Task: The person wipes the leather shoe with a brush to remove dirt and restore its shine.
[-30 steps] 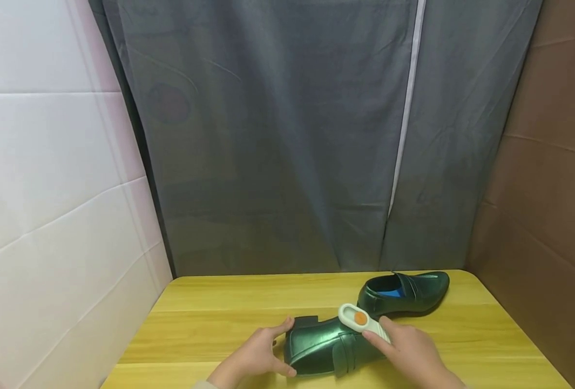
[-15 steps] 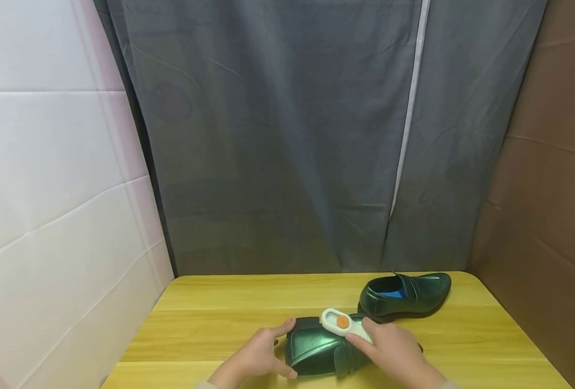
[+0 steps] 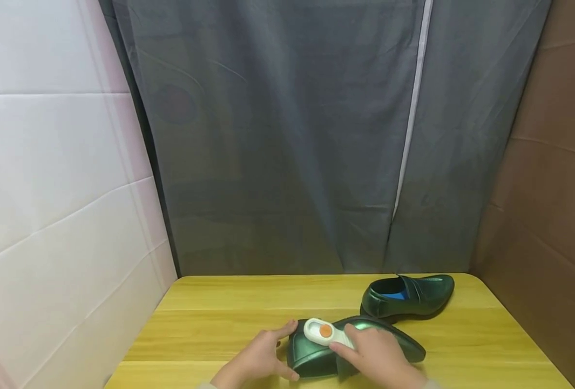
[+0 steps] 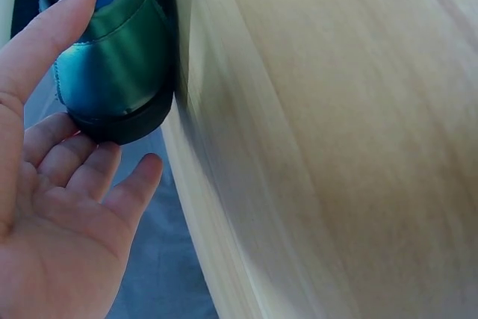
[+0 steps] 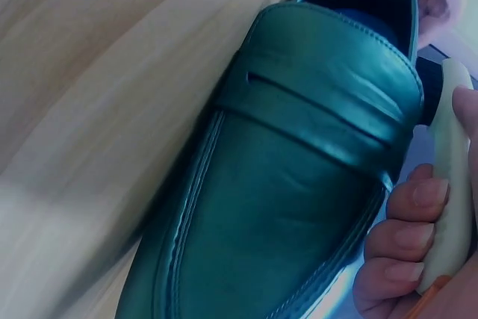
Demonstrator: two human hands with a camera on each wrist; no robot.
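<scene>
A dark green leather loafer (image 3: 309, 359) lies on its side near the front of the table, toe to the right. My left hand (image 3: 263, 354) holds its heel end, with the thumb at the opening and the fingers at the heel in the left wrist view. In my right hand (image 3: 377, 354) is a white tool (image 3: 311, 327) with an oval head and an orange button (image 3: 325, 330). Its head overlaps the shoe's upward side close to the heel; its underside is hidden. The right wrist view shows fingers curled round the white handle (image 5: 452, 162).
The matching loafer (image 3: 433, 297), with a blue insole, stands upright behind, its heel close to the first shoe. Beneath both is a yellow wooden table (image 3: 219, 319). A grey curtain (image 3: 277, 162) hangs at the back, between a white left side (image 3: 63, 173) and a brown right side (image 3: 545, 205).
My right hand has slid the white tool leftward along the shoe, from its middle to near the heel, uncovering the toe. The left hand keeps its hold; the view shifts slightly.
</scene>
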